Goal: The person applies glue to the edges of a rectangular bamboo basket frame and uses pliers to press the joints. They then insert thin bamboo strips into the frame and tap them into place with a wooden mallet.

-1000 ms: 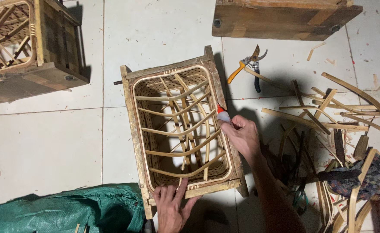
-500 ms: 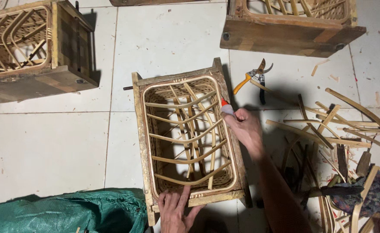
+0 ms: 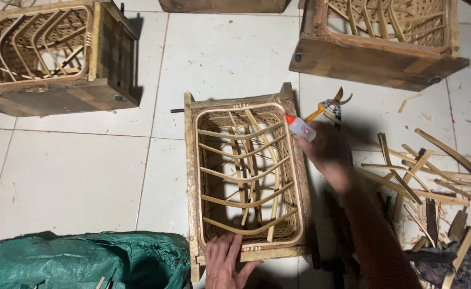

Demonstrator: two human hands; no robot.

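Observation:
A wooden box frame [image 3: 192,176] lined with bent bamboo strips stands on the tiled floor in the middle of the head view. My left hand [image 3: 226,262] lies flat on its near edge, fingers spread. My right hand [image 3: 326,152] is at the frame's right rim, blurred by motion. It grips a small white glue bottle [image 3: 301,128] with a red tip that points at the frame's top right corner.
Two similar wooden frames stand at top left [image 3: 48,91] and top right [image 3: 374,59]. Orange-handled pruning shears [image 3: 329,104] lie right of the middle frame. Loose bamboo strips and scraps [image 3: 433,176] litter the right side. A green tarp bundle [image 3: 80,262] sits bottom left.
My right hand with the glue bottle has moved up along the frame's right rim toward the far corner. The view has shifted, so the frame sits more to the right. The left hand stays on the near edge.

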